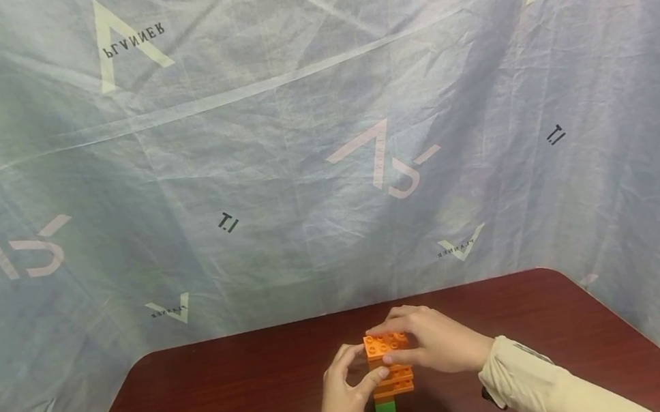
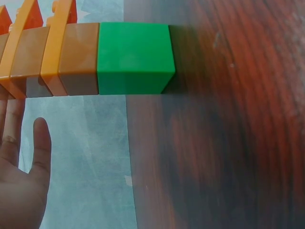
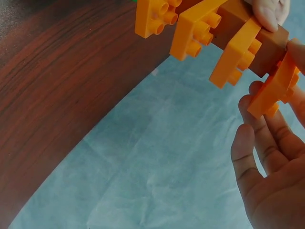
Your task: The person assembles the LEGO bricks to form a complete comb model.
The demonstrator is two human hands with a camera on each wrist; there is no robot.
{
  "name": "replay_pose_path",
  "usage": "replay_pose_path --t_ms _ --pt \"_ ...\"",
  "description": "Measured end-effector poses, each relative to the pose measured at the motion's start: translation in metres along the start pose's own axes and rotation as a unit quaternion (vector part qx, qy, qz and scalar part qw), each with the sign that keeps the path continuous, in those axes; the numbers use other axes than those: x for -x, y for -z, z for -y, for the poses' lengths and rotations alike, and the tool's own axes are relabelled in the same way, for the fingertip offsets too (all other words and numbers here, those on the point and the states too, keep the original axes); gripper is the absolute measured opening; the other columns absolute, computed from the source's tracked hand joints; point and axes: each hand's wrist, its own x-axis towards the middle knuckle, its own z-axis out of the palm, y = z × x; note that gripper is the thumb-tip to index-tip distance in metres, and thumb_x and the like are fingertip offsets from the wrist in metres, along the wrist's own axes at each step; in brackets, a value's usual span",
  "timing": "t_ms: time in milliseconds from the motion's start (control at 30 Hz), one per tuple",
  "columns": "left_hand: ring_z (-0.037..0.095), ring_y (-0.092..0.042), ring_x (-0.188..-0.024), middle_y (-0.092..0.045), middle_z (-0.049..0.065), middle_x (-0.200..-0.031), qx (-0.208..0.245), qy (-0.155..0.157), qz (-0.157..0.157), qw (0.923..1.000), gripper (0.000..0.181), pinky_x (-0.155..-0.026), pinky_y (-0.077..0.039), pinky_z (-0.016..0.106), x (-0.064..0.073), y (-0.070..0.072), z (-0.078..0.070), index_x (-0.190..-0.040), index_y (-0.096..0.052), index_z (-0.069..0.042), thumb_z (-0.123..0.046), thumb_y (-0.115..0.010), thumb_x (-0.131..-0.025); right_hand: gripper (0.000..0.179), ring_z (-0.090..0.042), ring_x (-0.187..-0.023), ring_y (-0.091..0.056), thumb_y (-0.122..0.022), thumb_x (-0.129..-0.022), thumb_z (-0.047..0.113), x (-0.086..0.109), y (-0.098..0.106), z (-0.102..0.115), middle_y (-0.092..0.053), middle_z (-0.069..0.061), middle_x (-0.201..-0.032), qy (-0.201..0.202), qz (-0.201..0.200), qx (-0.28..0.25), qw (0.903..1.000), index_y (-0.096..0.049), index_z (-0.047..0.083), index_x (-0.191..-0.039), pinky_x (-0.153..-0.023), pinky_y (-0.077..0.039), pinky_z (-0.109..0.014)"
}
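Note:
A tower of toy building bricks stands upright on the table, with a green brick (image 2: 136, 52) at its foot. Brown bricks (image 2: 78, 57) alternate above it with wider orange bricks (image 3: 234, 56), whose studded ends jut out to one side. My left hand (image 1: 342, 397) holds the upper part of the tower between thumb and fingers. At the top, my right hand (image 1: 435, 337) pinches the topmost orange brick (image 1: 378, 346) by its edges. In the right wrist view this brick touches or nearly touches the brown one below; whether it is fully seated I cannot tell.
The dark red wooden table (image 1: 235, 389) has rounded far corners. Behind and beside it hangs a creased grey-blue cloth (image 1: 276, 171) with printed letters. A light sleeve (image 1: 549, 378) covers my right forearm.

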Motion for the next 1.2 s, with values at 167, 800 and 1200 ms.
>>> replay_pose_path --t_ms 167,800,1200 --pt "0.014 -0.057 -0.095 -0.058 -0.005 -0.098 0.0 0.001 0.0 1.0 0.035 -0.085 -0.044 0.042 0.0 0.0 -0.001 -0.107 -0.062 -0.015 -0.03 -0.072 -0.077 0.037 -0.004 -0.08 -0.051 -0.067 -0.081 0.036 -0.005 0.003 0.0 -0.056 0.014 -0.093 0.016 0.01 0.017 0.9997 -0.063 0.022 -0.116 -0.071 -0.043 -0.028" --pt "0.011 -0.056 -0.093 -0.057 -0.008 -0.097 -0.023 0.003 0.02 0.9995 0.034 -0.083 -0.045 0.036 -0.007 0.0 0.019 -0.106 -0.062 -0.021 -0.037 -0.07 -0.077 0.035 -0.006 -0.069 -0.049 -0.074 -0.074 0.036 -0.013 0.007 0.01 -0.055 0.015 -0.082 -0.051 0.034 0.035 0.9975 -0.068 0.027 -0.107 -0.059 -0.04 -0.025" --pt "0.007 -0.054 -0.096 -0.055 -0.014 -0.101 -0.091 -0.025 0.066 0.9933 0.038 -0.078 -0.047 0.03 -0.014 0.004 0.028 -0.109 -0.059 -0.029 -0.051 -0.062 -0.078 0.042 -0.004 -0.079 -0.048 -0.07 -0.076 0.039 0.004 -0.017 0.007 -0.054 0.015 -0.092 -0.043 -0.061 0.074 0.9944 -0.063 0.026 -0.116 -0.066 -0.044 -0.026"
